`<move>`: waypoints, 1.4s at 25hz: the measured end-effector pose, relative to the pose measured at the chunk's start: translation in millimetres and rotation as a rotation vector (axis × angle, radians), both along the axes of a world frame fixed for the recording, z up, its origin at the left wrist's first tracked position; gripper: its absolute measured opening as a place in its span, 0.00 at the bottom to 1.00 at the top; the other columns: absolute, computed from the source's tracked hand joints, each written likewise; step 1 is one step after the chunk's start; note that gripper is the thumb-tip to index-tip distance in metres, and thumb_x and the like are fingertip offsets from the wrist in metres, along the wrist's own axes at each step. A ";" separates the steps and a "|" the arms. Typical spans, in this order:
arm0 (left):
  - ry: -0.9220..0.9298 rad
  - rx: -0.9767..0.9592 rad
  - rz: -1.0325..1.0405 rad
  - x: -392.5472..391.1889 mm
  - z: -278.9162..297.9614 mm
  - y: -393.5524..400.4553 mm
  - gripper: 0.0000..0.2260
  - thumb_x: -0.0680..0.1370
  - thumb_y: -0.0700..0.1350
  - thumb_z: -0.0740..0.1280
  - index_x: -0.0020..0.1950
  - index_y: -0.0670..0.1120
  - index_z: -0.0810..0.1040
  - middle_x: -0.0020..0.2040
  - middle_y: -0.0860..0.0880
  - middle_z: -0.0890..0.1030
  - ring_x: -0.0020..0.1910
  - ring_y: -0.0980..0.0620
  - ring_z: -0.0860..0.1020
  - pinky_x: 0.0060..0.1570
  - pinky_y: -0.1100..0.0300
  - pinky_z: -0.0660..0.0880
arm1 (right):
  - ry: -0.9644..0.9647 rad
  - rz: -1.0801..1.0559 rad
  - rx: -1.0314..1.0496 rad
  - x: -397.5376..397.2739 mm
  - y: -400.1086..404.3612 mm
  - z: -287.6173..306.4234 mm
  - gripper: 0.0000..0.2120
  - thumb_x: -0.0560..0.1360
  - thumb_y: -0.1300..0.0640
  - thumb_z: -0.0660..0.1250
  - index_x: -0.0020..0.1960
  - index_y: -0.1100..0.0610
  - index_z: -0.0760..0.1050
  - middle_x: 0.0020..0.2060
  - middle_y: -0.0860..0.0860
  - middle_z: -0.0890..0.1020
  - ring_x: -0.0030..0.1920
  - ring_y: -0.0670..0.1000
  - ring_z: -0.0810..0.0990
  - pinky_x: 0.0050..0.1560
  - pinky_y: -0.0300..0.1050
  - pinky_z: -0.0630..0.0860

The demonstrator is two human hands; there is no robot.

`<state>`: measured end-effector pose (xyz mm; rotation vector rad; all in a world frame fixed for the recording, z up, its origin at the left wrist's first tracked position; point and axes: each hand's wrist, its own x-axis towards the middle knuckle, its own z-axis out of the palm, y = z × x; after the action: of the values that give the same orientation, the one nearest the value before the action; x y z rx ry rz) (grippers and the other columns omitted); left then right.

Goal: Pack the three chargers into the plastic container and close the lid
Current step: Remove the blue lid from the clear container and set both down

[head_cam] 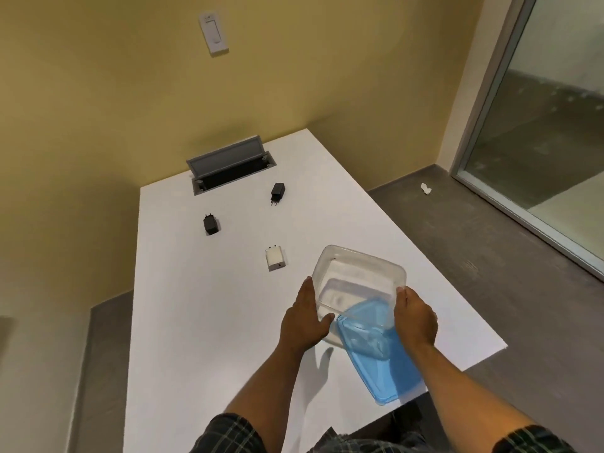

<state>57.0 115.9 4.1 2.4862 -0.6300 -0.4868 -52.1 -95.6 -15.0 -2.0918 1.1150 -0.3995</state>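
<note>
Clear plastic container [358,282] held just above the white counter [202,322], near its right edge, tilted; empty. Left hand [305,318] grips its left wall, right hand [415,317] its right wall, both closed on it (presumably to set it down squarely within reach of the chargers). Blue lid [382,361] lies on the counter under the container's near end, off, overhanging the near edge. White charger [275,258] closest, just left of the container; two black chargers [211,224] [277,192] farther back, well apart, near the open cable hatch [230,165]. None packed yet.
</note>
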 end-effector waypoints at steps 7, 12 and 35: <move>0.018 -0.008 0.301 -20.6 1.0 87.2 0.37 0.78 0.58 0.65 0.83 0.52 0.53 0.80 0.54 0.64 0.76 0.50 0.67 0.70 0.56 0.66 | 0.115 0.313 0.061 38.1 52.6 -6.1 0.21 0.84 0.44 0.49 0.52 0.53 0.78 0.47 0.57 0.85 0.49 0.63 0.81 0.55 0.55 0.77; 0.116 -0.025 0.516 -42.5 -11.2 125.8 0.36 0.78 0.60 0.63 0.82 0.50 0.55 0.77 0.51 0.69 0.72 0.49 0.72 0.69 0.52 0.70 | 0.220 0.545 0.011 50.8 92.7 -14.1 0.21 0.84 0.45 0.49 0.52 0.55 0.76 0.48 0.57 0.85 0.50 0.63 0.81 0.53 0.54 0.76; 0.128 0.027 0.665 -52.7 -29.3 161.2 0.27 0.82 0.58 0.57 0.78 0.47 0.63 0.63 0.48 0.81 0.66 0.45 0.77 0.63 0.48 0.74 | 0.405 0.725 -0.100 65.5 114.2 -24.6 0.25 0.83 0.39 0.45 0.56 0.50 0.77 0.51 0.53 0.85 0.51 0.58 0.81 0.54 0.52 0.77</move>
<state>4.3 277.0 -25.2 2.4712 0.2609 -0.3825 13.4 18.6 -39.7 -2.5525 0.4690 0.3351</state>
